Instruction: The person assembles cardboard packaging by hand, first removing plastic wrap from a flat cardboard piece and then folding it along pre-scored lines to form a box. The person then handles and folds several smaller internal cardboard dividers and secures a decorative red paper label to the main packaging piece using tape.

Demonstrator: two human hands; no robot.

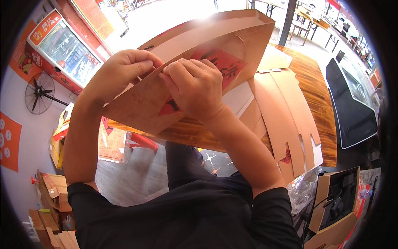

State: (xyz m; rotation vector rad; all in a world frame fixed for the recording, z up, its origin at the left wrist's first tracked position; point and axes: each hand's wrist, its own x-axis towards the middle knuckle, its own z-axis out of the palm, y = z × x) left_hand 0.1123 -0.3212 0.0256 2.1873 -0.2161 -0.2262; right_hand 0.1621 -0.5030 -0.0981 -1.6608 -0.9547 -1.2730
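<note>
A brown cardboard box (136, 107) with red diamond-shaped prints (234, 67) bearing black characters stands tilted over a wooden table (317, 77). Its long rim runs upward to the right, and pale inner walls show behind it. My left hand (124, 71) grips the rim from the inner side, its fingertips partly hidden by the panel. Close beside it, my right hand (197, 90) has its fingers curled over the same edge, thumb against the printed outer face. Flattened cardboard sheets (279, 102) with slots lie on the table to the right, partly overlapping.
A dark screen (351, 109) stands beyond the table's right side. At lower right are an opened carton (323, 194) and crumpled clear plastic (301, 190). Cartons (59, 193) are stacked at lower left. A standing fan (39, 90) and a drinks fridge (68, 53) are on the left.
</note>
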